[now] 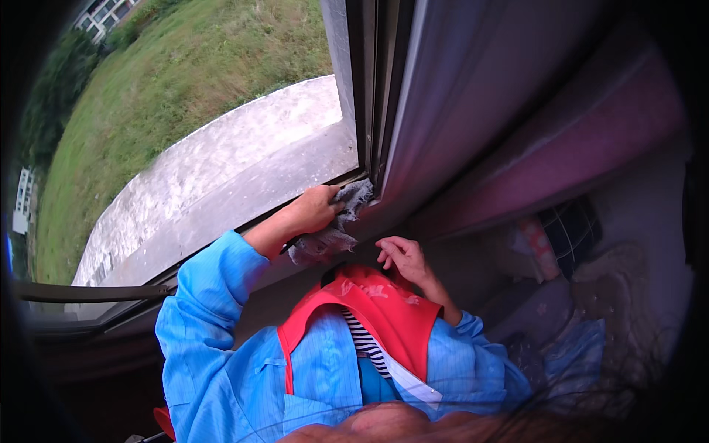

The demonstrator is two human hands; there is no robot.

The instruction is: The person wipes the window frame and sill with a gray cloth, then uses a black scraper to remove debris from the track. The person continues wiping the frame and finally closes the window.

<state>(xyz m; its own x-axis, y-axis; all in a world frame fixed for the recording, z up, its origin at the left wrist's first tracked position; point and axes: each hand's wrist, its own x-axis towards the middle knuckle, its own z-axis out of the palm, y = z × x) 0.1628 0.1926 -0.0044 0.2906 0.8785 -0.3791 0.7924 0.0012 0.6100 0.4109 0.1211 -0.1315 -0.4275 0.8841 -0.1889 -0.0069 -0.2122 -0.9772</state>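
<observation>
My left hand grips a ragged grey cloth. Its upper part is pressed into the lower corner of the dark window frame. Below the fingers, the rest of the cloth hangs over the inner edge of the sill. My right hand is raised in front of the red apron, its fingers loosely bent and nothing seen in it. It is apart from both the cloth and the frame.
A window stay bar crosses at the lower left. Outside are a pale ledge and grass. A pinkish curtain hangs at right. Below it lie a dark checked cloth and a blue plastic packet, dimly lit.
</observation>
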